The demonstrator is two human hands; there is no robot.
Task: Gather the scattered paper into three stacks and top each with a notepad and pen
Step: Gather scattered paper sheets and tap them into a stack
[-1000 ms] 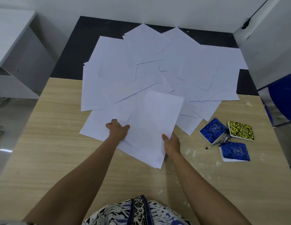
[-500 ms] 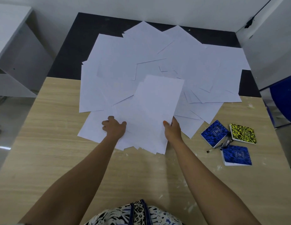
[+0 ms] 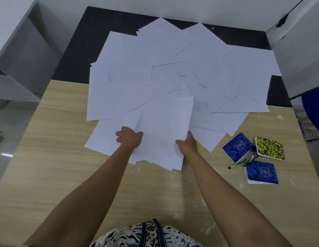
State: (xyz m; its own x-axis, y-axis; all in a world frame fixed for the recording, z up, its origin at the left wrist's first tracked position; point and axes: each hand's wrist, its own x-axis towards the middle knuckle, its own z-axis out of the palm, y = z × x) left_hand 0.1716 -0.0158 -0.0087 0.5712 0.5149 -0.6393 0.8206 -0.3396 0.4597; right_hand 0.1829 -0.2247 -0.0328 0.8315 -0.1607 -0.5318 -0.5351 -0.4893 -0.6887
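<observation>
Paper [image 3: 173,72] lies fanned across the worktop [image 3: 48,157], mostly ungathered. The left hand [image 3: 130,139] and right hand [image 3: 188,145] each pinch a side of a small sheaf [image 3: 164,132], the first stack barely begun. Three notepads [image 3: 237,147] and pens [image 3: 244,161] wait untouched at right.

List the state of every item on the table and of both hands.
Scattered paper: spread in an overlapping fan, not yet stacked.
Held sheets: small bunch, gripped at both sides.
Left hand: grips the bunch's left edge.
Right hand: grips the bunch's right edge.
Blue notepads: closed, flat on the table.
Yellow notepad: closed, flat.
Pens: lying between the notepads.
</observation>
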